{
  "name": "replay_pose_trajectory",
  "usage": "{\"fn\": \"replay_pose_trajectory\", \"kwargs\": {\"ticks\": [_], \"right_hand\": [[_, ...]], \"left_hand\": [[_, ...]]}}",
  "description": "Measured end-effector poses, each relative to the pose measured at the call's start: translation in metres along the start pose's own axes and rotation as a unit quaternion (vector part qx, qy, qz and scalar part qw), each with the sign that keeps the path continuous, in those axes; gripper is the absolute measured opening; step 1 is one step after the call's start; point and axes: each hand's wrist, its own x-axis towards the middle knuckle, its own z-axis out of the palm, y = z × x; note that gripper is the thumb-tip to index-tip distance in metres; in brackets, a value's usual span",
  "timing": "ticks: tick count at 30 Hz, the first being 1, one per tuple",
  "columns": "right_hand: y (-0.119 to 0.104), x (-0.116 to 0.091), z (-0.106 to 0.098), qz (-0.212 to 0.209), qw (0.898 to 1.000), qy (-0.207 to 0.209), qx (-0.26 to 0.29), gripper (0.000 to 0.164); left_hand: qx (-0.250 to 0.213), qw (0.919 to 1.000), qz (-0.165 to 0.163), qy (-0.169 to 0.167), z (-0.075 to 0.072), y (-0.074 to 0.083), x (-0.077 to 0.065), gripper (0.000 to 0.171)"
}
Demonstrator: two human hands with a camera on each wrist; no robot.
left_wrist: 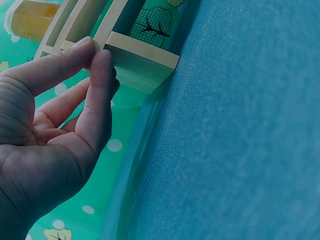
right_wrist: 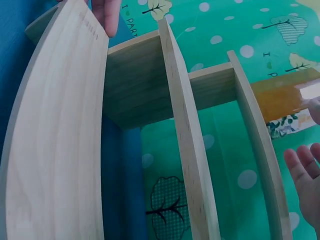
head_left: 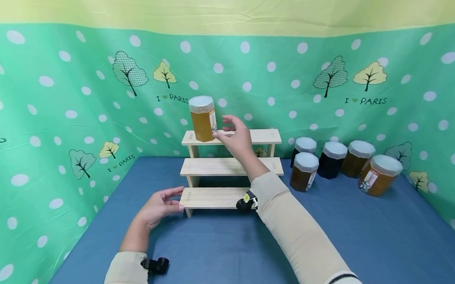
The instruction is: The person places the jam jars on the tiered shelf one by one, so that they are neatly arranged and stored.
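Note:
A three-step wooden stand sits on the blue cloth. On the left end of its top step is a jar of amber honey with a whitish lid and a label on its right side. My right hand is at the jar's right; its thumb touches the jar near the label, while the other fingers are spread away from it. With thumb and fingertips, my left hand pinches the left end of the bottom step. In the right wrist view the jar shows partly behind the top step.
Several more lidded jars stand in a group on the right of the cloth, among them a dark jar and an amber jar. A green dotted curtain hangs close behind the stand.

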Motion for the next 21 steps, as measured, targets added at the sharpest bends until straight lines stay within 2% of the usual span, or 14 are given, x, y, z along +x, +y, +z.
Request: {"fn": "replay_pose_trajectory", "kwargs": {"ticks": [5, 11, 21], "right_hand": [[-0.001, -0.01, -0.01, -0.027, 1.0, 0.006, -0.01, 0.05], [-0.002, -0.019, -0.018, -0.038, 0.999, 0.006, -0.029, 0.046], [-0.001, -0.031, -0.03, -0.083, 0.996, -0.015, -0.016, 0.046]], "left_hand": [[-0.002, 1.0, 0.001, -0.004, -0.001, 0.0, 0.0, 0.071], [-0.001, 1.0, -0.001, -0.001, -0.001, 0.001, 0.0, 0.071], [-0.001, 1.0, -0.003, -0.005, -0.001, 0.002, -0.001, 0.072]]}}
